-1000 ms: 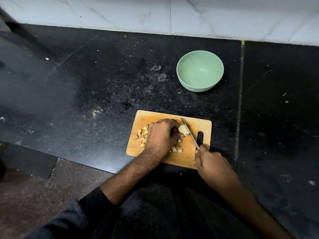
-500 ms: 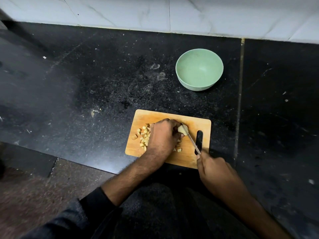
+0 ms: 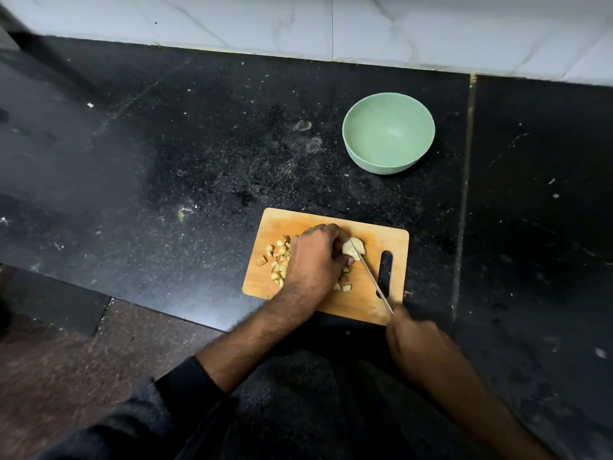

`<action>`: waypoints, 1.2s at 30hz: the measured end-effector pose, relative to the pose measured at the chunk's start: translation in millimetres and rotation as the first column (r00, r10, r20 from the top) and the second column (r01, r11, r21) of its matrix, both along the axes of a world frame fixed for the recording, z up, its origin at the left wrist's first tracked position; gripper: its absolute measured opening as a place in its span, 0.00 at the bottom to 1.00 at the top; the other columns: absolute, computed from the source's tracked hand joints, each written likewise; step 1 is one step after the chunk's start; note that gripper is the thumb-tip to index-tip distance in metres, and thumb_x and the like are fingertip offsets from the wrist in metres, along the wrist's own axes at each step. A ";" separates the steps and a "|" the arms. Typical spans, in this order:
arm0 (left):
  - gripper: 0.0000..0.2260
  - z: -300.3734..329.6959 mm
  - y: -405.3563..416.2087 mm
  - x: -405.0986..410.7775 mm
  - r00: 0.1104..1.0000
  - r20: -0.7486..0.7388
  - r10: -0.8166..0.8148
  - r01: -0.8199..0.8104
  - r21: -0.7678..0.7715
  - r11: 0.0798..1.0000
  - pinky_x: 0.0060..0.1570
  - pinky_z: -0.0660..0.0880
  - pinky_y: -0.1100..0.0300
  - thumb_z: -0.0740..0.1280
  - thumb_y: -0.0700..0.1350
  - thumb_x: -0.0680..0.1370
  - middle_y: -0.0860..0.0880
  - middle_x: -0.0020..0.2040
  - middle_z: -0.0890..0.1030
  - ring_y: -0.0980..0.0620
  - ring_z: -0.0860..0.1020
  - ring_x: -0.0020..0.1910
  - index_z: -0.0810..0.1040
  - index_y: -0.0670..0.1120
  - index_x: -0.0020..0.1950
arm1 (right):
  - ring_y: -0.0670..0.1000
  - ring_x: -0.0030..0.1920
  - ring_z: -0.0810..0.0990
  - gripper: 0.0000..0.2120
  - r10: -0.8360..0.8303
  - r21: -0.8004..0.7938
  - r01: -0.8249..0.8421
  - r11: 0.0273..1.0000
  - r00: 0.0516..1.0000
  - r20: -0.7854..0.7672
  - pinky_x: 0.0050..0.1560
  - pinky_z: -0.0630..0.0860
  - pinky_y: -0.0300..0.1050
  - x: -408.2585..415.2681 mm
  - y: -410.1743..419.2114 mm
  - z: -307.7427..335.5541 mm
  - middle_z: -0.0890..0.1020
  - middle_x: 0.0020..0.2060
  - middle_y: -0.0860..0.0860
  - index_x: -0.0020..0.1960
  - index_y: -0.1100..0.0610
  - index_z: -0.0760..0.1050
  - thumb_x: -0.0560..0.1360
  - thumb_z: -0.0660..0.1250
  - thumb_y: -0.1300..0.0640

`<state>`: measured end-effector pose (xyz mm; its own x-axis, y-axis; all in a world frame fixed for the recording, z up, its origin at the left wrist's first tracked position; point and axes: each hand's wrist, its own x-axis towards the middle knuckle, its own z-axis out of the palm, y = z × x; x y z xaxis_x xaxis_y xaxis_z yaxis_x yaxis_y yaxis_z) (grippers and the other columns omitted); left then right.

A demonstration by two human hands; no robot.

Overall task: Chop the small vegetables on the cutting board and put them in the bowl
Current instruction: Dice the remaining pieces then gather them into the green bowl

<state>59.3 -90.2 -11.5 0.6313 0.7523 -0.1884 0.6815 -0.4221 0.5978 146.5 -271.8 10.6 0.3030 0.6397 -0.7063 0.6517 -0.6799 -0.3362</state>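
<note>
A wooden cutting board [image 3: 365, 293] lies on the black counter near its front edge. My left hand [image 3: 311, 260] holds a pale vegetable piece [image 3: 355, 249] down on the board with curled fingers. My right hand [image 3: 418, 343] grips a knife [image 3: 373, 277] whose blade lies across that piece. Several small chopped bits [image 3: 278, 260] lie on the board to the left of my left hand, and a few more [image 3: 343, 287] sit just under it. The green bowl [image 3: 388, 132] stands empty beyond the board, to the right.
The black stone counter [image 3: 166, 161] is speckled with crumbs and has a seam [image 3: 464, 194] running front to back right of the board. White tiled wall [image 3: 298, 24] runs along the back. The counter's front edge [image 3: 149, 310] drops to a brown floor at lower left.
The knife blade has slid back and forth across the vegetable piece while my left hand kept holding it. The camera view has shifted slightly.
</note>
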 end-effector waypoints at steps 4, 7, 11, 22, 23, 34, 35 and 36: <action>0.16 -1.4 2.7 -3.3 0.999 -0.040 -0.004 0.005 0.018 1.000 0.52 0.77 0.47 0.79 0.47 0.68 0.59 0.42 0.77 0.54 0.77 0.45 0.74 0.57 0.45 | 0.50 0.45 0.81 0.14 0.016 -0.032 -0.015 0.999 1.000 0.017 0.50 0.80 0.50 -1.9 -16.0 4.8 0.75 0.43 0.48 0.65 0.51 0.64 0.85 0.47 0.47; 0.14 -1.9 2.5 -5.5 0.999 -0.040 -0.021 0.023 0.044 0.999 0.53 0.77 0.47 0.79 0.49 0.69 0.59 0.44 0.77 0.54 0.77 0.46 0.78 0.53 0.50 | 0.44 0.38 0.78 0.13 0.020 0.017 -0.020 1.000 0.999 0.038 0.41 0.77 0.42 -1.3 -16.1 4.6 0.75 0.38 0.46 0.61 0.51 0.66 0.85 0.47 0.47; 0.17 -0.1 -1.1 -4.8 1.000 -0.022 -0.010 0.011 0.073 0.997 0.55 0.76 0.47 0.78 0.54 0.69 0.57 0.45 0.77 0.52 0.77 0.48 0.81 0.50 0.54 | 0.42 0.35 0.75 0.09 -0.018 0.082 0.013 0.997 0.998 0.058 0.36 0.72 0.41 -0.5 -3.2 4.2 0.75 0.35 0.47 0.53 0.48 0.64 0.85 0.47 0.47; 0.15 3.7 3.3 -13.0 0.996 -0.032 -0.087 0.089 0.068 0.994 0.58 0.76 0.46 0.74 0.51 0.74 0.52 0.50 0.80 0.50 0.78 0.52 0.83 0.50 0.59 | 0.45 0.38 0.78 0.14 0.001 0.083 -0.006 0.996 0.998 0.058 0.44 0.79 0.48 -0.5 -0.3 5.0 0.77 0.37 0.48 0.64 0.49 0.66 0.85 0.46 0.46; 0.14 3.8 2.2 -12.9 0.994 -0.046 -0.096 0.100 0.091 0.991 0.59 0.75 0.46 0.74 0.51 0.75 0.51 0.52 0.81 0.49 0.78 0.54 0.83 0.49 0.60 | 0.46 0.39 0.78 0.15 -0.011 0.092 0.004 0.996 0.997 0.070 0.44 0.78 0.48 -0.7 -1.1 5.1 0.77 0.37 0.48 0.63 0.49 0.66 0.85 0.46 0.46; 0.16 9.2 4.8 -12.9 0.941 -0.218 -0.258 0.281 0.080 0.956 0.61 0.63 0.48 0.65 0.57 0.80 0.51 0.63 0.74 0.50 0.70 0.65 0.80 0.54 0.64 | 0.46 0.37 0.80 0.16 -0.058 0.171 0.040 0.984 0.994 0.098 0.45 0.81 0.51 3.2 4.8 -0.3 0.78 0.36 0.49 0.64 0.50 0.68 0.84 0.47 0.45; 0.15 9.0 5.7 -12.5 0.937 -0.229 -0.264 0.288 0.078 0.955 0.61 0.63 0.48 0.64 0.56 0.81 0.51 0.63 0.74 0.50 0.69 0.65 0.80 0.54 0.64 | 0.46 0.37 0.80 0.16 -0.052 0.166 0.036 0.985 0.994 0.092 0.45 0.81 0.51 2.8 4.4 -0.8 0.78 0.36 0.48 0.63 0.50 0.68 0.84 0.47 0.45; 0.14 8.7 6.0 -12.0 0.936 -0.234 -0.263 0.288 0.079 0.954 0.61 0.63 0.48 0.64 0.55 0.81 0.51 0.63 0.74 0.49 0.69 0.65 0.80 0.53 0.65 | 0.46 0.37 0.80 0.16 -0.044 0.161 0.030 0.987 0.996 0.083 0.45 0.81 0.51 2.2 4.3 -1.0 0.78 0.37 0.48 0.63 0.50 0.68 0.84 0.47 0.45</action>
